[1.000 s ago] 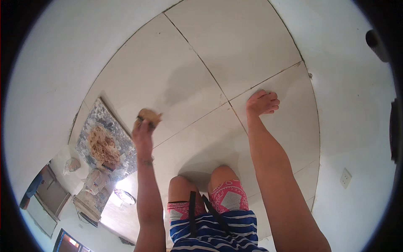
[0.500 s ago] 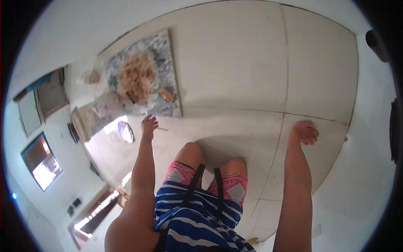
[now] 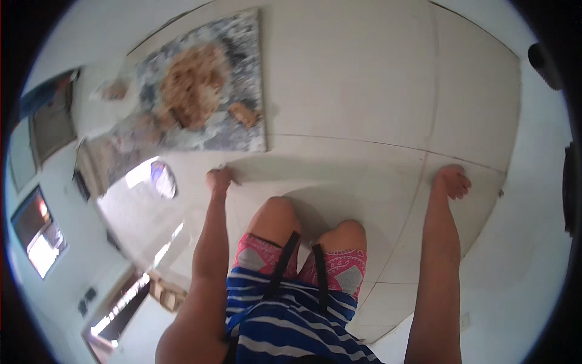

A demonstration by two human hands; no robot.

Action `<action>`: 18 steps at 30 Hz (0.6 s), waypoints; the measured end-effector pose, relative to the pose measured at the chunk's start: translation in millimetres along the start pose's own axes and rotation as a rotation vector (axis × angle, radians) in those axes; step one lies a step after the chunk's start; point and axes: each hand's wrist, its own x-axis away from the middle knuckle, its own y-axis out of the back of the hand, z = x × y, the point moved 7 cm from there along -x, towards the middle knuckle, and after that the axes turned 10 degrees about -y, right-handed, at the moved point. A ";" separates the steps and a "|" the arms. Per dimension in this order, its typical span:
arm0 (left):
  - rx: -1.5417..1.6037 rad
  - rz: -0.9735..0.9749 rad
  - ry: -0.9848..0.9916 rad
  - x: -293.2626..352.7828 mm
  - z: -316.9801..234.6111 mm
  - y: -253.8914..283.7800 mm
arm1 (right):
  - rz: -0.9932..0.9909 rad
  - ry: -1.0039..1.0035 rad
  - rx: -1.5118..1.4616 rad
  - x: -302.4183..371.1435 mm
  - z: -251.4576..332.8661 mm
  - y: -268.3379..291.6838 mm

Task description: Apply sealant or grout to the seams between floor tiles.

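Note:
My left hand (image 3: 219, 179) hangs over the floor just below the mottled board, its fingers curled together. A thin tip shows beside them, but what they hold, if anything, is too small to make out. My right hand (image 3: 453, 182) hangs far to the right, loosely curled with fingers slightly apart and nothing in it. On the floor at the upper left lies a grey mottled board (image 3: 239, 67), bearing a spread brown crumbly mass (image 3: 191, 85). A small brown block (image 3: 244, 114) rests near its right edge.
Left of the board stand a greyish tub-like container (image 3: 91, 167) and a pale plastic bag (image 3: 114, 91). A purple-and-white packet (image 3: 163, 179) lies on the tiled floor (image 3: 345, 79). White walls border the room, with a dark object (image 3: 544, 65) at the right.
The view has shifted, so the board appears higher and larger. My left hand's fingers were spread near a thin stick on the floor and are now curled in. My right hand stays loosely curled.

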 end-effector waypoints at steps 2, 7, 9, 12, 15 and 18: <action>0.406 0.165 -0.085 28.5 -44.6 -18.2 | -0.083 0.049 0.008 -7.4 1.1 5.0; 0.912 0.507 -0.245 103.5 -216.2 -23.6 | 0.208 -0.302 0.045 2.3 48.5 -5.7; 0.913 0.576 -0.412 101.6 -280.5 -50.3 | 0.267 -0.136 -0.061 9.6 90.4 -1.1; 0.894 0.687 -0.798 116.5 -397.7 -97.6 | 0.149 -0.122 -0.048 8.5 103.1 0.1; 0.969 0.820 -0.775 129.5 -502.8 -140.1 | 0.275 -0.032 -0.157 25.3 113.5 13.2; 0.933 0.807 -0.879 129.5 -588.9 -177.1 | 0.231 -0.011 -0.096 21.6 117.0 11.7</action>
